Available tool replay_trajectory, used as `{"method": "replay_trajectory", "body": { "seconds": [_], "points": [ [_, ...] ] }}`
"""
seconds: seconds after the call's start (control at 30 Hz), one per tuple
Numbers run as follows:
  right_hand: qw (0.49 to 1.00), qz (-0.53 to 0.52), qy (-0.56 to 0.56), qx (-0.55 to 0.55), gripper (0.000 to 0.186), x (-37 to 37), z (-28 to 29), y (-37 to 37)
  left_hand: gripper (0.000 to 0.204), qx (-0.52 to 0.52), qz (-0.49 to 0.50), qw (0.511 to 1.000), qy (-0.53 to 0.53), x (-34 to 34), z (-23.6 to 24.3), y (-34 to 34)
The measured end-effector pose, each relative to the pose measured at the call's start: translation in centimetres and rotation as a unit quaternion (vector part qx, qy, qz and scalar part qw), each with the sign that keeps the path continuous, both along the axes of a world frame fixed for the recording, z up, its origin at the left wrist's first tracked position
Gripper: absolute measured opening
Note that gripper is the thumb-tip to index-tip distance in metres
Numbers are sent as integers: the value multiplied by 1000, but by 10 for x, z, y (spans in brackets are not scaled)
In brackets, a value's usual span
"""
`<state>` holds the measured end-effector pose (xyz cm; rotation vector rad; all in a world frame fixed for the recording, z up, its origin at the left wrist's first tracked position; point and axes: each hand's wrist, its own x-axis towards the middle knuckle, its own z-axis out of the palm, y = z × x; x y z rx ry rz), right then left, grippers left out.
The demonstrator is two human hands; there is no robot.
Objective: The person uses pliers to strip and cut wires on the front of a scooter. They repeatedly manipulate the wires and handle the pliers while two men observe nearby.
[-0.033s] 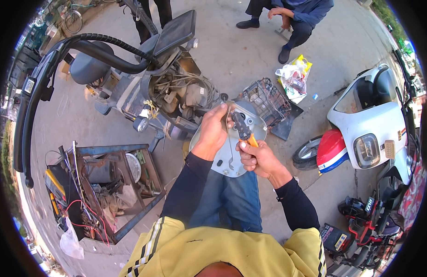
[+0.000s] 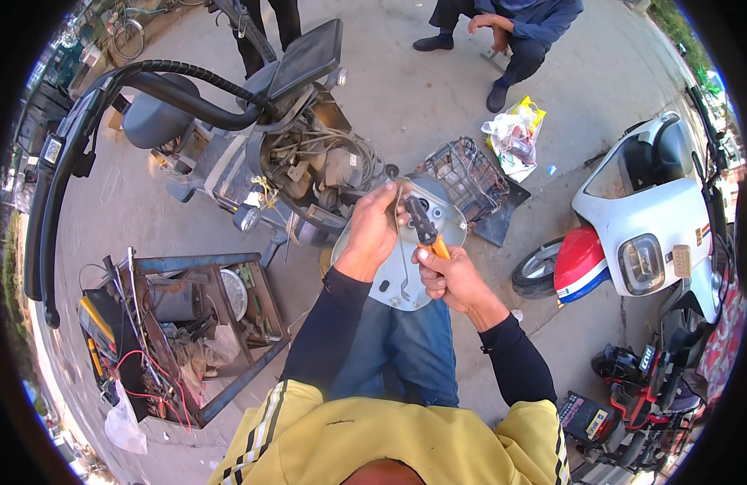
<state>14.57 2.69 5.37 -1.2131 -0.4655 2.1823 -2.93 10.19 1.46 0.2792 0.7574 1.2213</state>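
Observation:
In my right hand (image 2: 454,279) is a pair of wire strippers (image 2: 426,229) with orange handles and dark jaws. My fingers are wrapped round the handles, and the jaws point up toward my left hand (image 2: 375,222). That hand is closed in a pinch on a thin grey wire (image 2: 403,259). The wire hangs down from the fingertips and bends at its lower end. Behind both hands is a pale grey panel (image 2: 362,275) with round and oval holes, just above my knees. Whether the jaws touch the wire, I cannot tell.
An opened electric scooter (image 2: 309,153) with exposed wiring stands ahead on the left. A metal toolbox (image 2: 187,263) lies at the left. A wire basket (image 2: 469,174), plastic bags (image 2: 515,133) and a white scooter (image 2: 652,218) are to the right. A person (image 2: 519,40) crouches at the far side.

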Motion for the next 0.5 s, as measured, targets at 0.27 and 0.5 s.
{"method": "replay_trajectory", "body": {
  "seconds": [0.27, 0.5],
  "points": [
    [884, 19, -394, 251, 29, -8, -19, 0, 31, -24, -50, 997, -54, -9, 3, -1],
    [816, 38, -495, 296, 31, -13, 2, 3, 30, -35, -57, 998, 20, -12, 18, -17]
  ]
}}
